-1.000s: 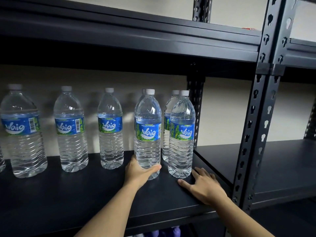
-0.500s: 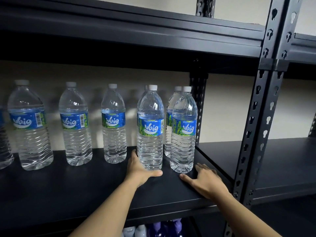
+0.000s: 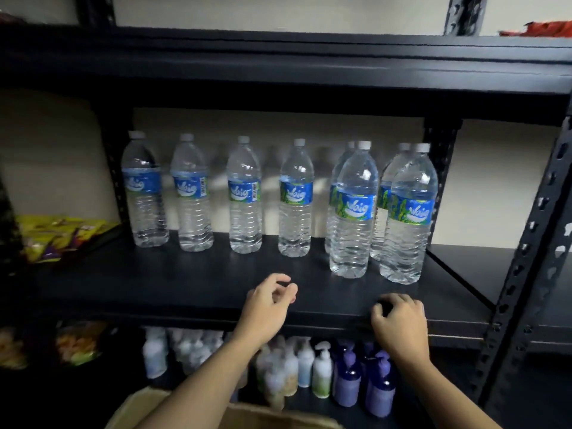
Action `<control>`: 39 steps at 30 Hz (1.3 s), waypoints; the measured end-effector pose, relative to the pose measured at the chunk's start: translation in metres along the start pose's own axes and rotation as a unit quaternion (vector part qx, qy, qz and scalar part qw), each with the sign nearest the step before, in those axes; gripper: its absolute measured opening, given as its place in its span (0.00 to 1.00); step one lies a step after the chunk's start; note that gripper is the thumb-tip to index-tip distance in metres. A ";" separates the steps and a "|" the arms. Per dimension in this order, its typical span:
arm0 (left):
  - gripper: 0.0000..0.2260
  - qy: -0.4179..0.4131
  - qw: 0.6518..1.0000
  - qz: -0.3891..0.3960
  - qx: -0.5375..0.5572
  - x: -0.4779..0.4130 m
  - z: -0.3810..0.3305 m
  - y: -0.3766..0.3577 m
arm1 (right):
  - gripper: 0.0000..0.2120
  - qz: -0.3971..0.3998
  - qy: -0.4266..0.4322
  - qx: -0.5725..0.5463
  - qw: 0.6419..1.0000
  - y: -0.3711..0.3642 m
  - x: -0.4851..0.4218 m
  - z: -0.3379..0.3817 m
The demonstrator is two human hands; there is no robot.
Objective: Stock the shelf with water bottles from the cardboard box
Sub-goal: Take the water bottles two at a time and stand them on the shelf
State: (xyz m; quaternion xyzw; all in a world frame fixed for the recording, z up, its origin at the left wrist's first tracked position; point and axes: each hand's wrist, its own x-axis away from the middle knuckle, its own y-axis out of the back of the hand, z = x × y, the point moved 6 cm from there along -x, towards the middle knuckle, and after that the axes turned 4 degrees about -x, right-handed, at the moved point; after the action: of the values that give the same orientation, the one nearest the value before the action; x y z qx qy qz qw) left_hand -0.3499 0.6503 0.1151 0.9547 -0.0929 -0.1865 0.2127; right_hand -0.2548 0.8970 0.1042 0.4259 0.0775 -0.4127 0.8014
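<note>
Several clear water bottles with blue labels stand upright on the black shelf [image 3: 173,289]. Most form a back row [image 3: 244,196]. Two stand further forward at the right, one [image 3: 353,212] beside the other [image 3: 408,218], each with a bottle behind it. My left hand [image 3: 269,305] hovers over the shelf's front part, left of and below the nearer front bottle, fingers loosely curled, holding nothing. Above the shelf's front edge, my right hand [image 3: 399,323] has loosely curled fingers and is empty. A corner of the cardboard box [image 3: 145,407] shows at the bottom; its inside is hidden.
Pump bottles, white and purple [image 3: 349,379], fill the shelf below. Yellow snack packets [image 3: 58,236] lie in the bay to the left. A black perforated upright [image 3: 535,243] stands at the right, with a bare dark shelf [image 3: 483,267] behind it.
Both hands have let go of the two front bottles and drawn back toward the shelf's front edge. The view has pulled back and shifted left, showing the box and lower shelf.
</note>
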 end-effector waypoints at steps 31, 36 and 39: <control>0.35 0.692 0.656 -0.262 -0.149 0.722 0.369 0.440 | 0.35 0.790 0.291 0.037 0.538 -0.300 0.676 0.420; 0.32 0.751 0.599 -0.256 -0.106 0.765 0.402 0.403 | 0.42 0.826 0.320 0.095 0.454 -0.338 0.765 0.367; 0.36 0.764 0.572 -0.297 -0.044 0.780 0.419 0.375 | 0.48 0.843 0.305 0.118 0.428 -0.347 0.815 0.337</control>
State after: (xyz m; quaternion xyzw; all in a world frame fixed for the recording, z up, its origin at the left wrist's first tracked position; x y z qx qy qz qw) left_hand 0.1595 -0.0407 -0.3185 0.7065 0.4007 0.5551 0.1795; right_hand -0.0557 0.0570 -0.2873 0.4682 -0.1301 0.6196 0.6164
